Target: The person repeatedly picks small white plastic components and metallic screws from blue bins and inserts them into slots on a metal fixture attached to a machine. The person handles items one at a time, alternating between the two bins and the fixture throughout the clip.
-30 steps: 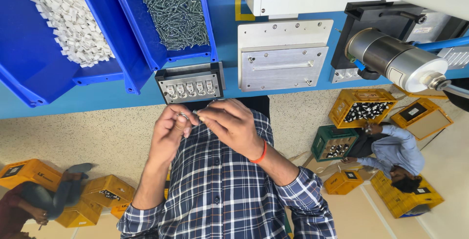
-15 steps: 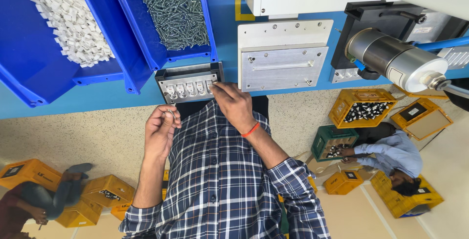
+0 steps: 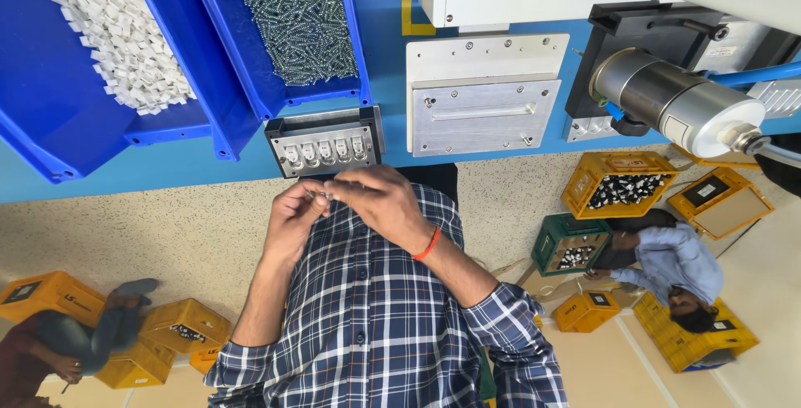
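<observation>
Your two hands have come back together: half a second ago your right hand (image 3: 380, 204) was up at the grey fixture (image 3: 324, 143), and now its fingertips pinch a small metal part (image 3: 320, 195) against those of your left hand (image 3: 292, 220). Both grips are narrow, closed on that one piece, held just below the fixture at about 12 o'clock from your chest. So the part looks freshly picked and is now being handled between your fingers. At 11 o'clock sits the blue bin of screws (image 3: 292, 20), at 10 o'clock the blue bin of white pieces (image 3: 100, 37), and at 1 o'clock the aluminium plate (image 3: 484, 95).
</observation>
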